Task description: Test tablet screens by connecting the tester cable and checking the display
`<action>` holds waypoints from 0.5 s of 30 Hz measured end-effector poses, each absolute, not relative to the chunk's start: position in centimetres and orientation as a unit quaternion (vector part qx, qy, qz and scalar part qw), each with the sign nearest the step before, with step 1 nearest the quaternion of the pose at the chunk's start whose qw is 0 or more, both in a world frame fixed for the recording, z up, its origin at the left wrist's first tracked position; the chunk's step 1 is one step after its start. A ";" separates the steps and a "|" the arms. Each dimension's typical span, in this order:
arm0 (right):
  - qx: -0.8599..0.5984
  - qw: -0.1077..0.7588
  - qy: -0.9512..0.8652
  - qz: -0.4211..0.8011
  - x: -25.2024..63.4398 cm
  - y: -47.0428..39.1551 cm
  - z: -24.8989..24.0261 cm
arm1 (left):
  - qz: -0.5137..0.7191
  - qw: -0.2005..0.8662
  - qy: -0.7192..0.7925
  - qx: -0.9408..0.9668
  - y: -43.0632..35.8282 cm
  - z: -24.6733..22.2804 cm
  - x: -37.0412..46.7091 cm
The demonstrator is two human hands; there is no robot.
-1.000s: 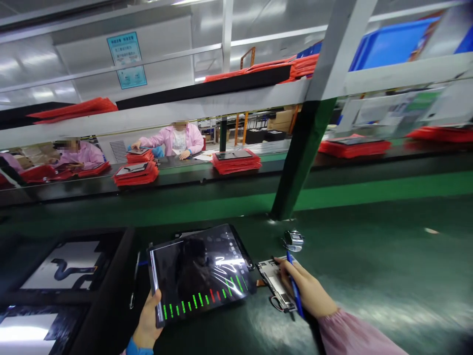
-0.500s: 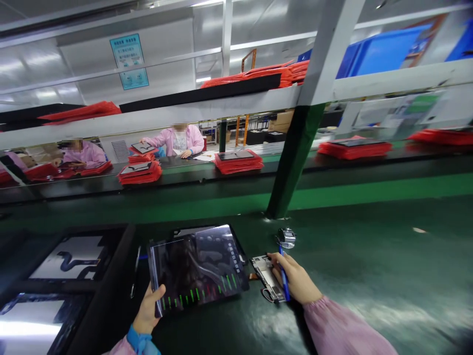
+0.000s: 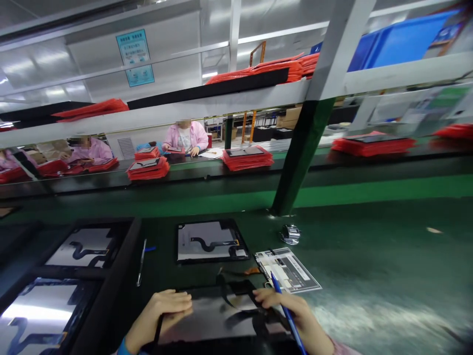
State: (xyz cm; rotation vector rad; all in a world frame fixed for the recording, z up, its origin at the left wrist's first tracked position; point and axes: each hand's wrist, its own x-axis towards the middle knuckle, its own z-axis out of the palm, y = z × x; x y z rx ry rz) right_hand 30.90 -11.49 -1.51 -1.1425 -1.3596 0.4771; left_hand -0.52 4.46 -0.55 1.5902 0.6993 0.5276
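A tablet screen panel (image 3: 212,318) is held low in front of me, its grey back and dark ribbon cable turned up. My left hand (image 3: 160,315) is closed on its left edge. At the right edge, my right hand (image 3: 299,315) grips the panel too, with a blue pen (image 3: 288,319) held in the same hand. Beyond that hand a flat circuit assembly (image 3: 290,270) with a white-framed dark label lies on the bench, an orange flex cable (image 3: 252,270) at its left. Another screen panel (image 3: 207,239) rests back-up behind the held one.
On the left, black foam trays (image 3: 127,246) hold more screen panels. A thin silver tool (image 3: 141,264) lies beside them. A shiny metal object (image 3: 290,234) sits near the green post (image 3: 301,153). Across the bench are red stacks (image 3: 247,159) and a co-worker (image 3: 186,138) in pink.
The screen, lit and face-up before, now shows its back and is lower, nearer me. My right hand left the circuit assembly for the panel's right edge, keeping the pen.
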 end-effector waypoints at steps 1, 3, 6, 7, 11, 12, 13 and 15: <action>-0.500 0.597 -0.590 0.212 30.8 -11.9 -2.0 | 0.228 0.611 0.308 0.693 4.2 -0.5 -0.4; -0.528 0.584 -0.580 0.208 30.6 -12.5 -2.7 | 0.214 0.583 0.305 0.722 3.9 -0.3 -0.1; -0.574 0.591 -0.536 0.185 30.1 -12.9 -3.0 | 0.140 0.494 0.258 0.818 4.0 0.4 -0.1; -0.586 0.597 -0.513 0.193 29.9 -12.8 -2.9 | 0.111 0.460 0.244 0.846 4.1 0.6 -0.2; -0.578 0.646 -0.411 0.281 28.2 -11.9 -2.5 | 0.051 0.346 0.223 0.910 4.7 0.8 -0.9; -0.565 0.655 -0.403 0.299 27.8 -11.5 -2.5 | 0.048 0.327 0.224 0.917 4.7 0.7 -1.0; -0.557 0.658 -0.399 0.312 27.5 -11.1 -2.6 | 0.050 0.314 0.231 0.919 4.6 0.7 -1.0; -0.570 0.651 -0.379 0.328 27.2 -10.4 -3.1 | 0.071 0.309 0.267 0.910 4.1 0.8 -0.5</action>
